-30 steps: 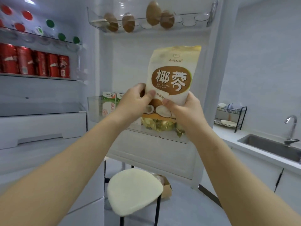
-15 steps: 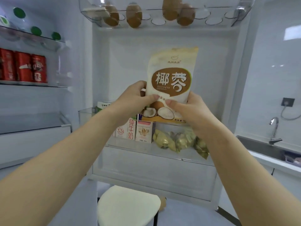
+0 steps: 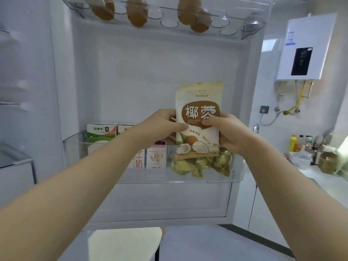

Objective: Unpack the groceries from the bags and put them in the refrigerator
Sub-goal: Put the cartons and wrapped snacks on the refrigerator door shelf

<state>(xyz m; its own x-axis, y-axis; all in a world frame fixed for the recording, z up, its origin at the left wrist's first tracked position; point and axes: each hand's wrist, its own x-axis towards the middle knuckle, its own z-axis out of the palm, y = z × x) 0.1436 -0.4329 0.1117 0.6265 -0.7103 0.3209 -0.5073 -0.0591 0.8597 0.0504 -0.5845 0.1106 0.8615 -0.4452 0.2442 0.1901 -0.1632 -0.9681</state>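
A cream and brown bag of desiccated coconut (image 3: 197, 102) stands upright in both my hands at the open fridge door. My left hand (image 3: 162, 125) grips its left edge, thumb across the front. My right hand (image 3: 226, 132) grips its right edge. The bag's bottom sits just inside the clear door shelf (image 3: 143, 178), over a heap of gold-wrapped sweets (image 3: 190, 164). Milk and drink cartons (image 3: 156, 157) stand in the same shelf to the left.
An egg rack (image 3: 169, 17) with several brown eggs hangs above on the door. A white stool (image 3: 124, 243) stands below. To the right are a counter with bottles (image 3: 295, 144) and a wall water heater (image 3: 307, 46). Fridge shelves lie at the far left.
The bag has dropped lower, from in front of the door panel into the door shelf above the sweets. Both hands kept their hold. The view shifted right and closer to the door.
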